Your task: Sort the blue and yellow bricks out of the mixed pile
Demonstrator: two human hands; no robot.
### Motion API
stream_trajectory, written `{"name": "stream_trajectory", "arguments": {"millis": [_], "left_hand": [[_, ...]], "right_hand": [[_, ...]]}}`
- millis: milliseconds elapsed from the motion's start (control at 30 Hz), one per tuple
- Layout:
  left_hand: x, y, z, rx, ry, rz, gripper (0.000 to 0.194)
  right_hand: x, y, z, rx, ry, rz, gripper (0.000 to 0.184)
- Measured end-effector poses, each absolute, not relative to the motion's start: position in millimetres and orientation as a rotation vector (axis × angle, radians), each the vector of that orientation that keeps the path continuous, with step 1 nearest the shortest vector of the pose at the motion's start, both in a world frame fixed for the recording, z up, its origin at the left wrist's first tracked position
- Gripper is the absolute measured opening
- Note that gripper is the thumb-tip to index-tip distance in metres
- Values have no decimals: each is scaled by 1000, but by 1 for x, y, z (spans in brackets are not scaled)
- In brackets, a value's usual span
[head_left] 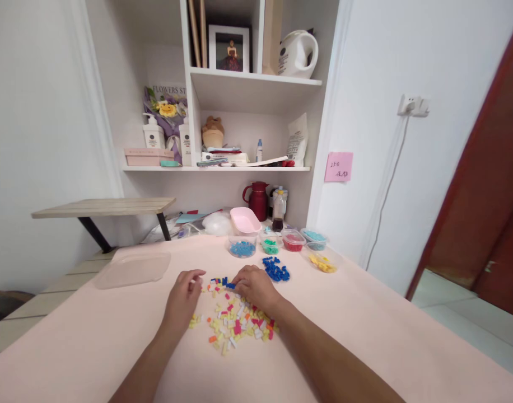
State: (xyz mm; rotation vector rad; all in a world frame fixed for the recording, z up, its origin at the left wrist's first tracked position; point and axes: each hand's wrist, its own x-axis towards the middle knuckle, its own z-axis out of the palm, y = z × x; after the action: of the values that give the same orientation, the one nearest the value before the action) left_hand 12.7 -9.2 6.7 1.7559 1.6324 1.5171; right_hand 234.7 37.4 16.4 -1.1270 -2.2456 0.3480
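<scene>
Two bare hands over a pink table (92, 336). Right hand (255, 286) — fingers bent down onto loose blue bits (226, 282) at the far edge of the mixed pile (237, 326); cannot tell whether they are clamped on one. Left hand (184, 299) at the pile's left side, fingers curled, grip unclear. Blue heap (276, 270) just beyond the right hand. Risk, as judged: bits are small and crowded, so a pinch could bring up a wrong colour. Right wrist sits close by the pile — a careless sweep might scatter it.
</scene>
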Motion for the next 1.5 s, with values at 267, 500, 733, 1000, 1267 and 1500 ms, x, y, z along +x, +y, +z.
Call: {"name": "stream_trajectory", "arguments": {"millis": [267, 500, 733, 1000, 1267, 1500], "left_hand": [[27, -12, 6, 2258, 1490, 1370, 45], [31, -15, 10, 2160, 1526, 1304, 20], [36, -24, 16, 1944, 1549, 1286, 24], [37, -24, 17, 1896, 1489, 1223, 22], [35, -20, 12, 1779, 1312, 1209, 24], [34, -17, 14, 1625, 1288, 1249, 28]], "right_hand": [[232, 29, 30, -932, -2111, 552, 20], [225, 23, 30, -848, -2069, 688, 19], [224, 20, 32, -820, -2104, 709, 24], [227, 11, 41, -869, -2251, 505, 13], [228, 15, 37, -811, -2270, 589, 22], [225, 12, 34, -802, -2160, 845, 24]]}}
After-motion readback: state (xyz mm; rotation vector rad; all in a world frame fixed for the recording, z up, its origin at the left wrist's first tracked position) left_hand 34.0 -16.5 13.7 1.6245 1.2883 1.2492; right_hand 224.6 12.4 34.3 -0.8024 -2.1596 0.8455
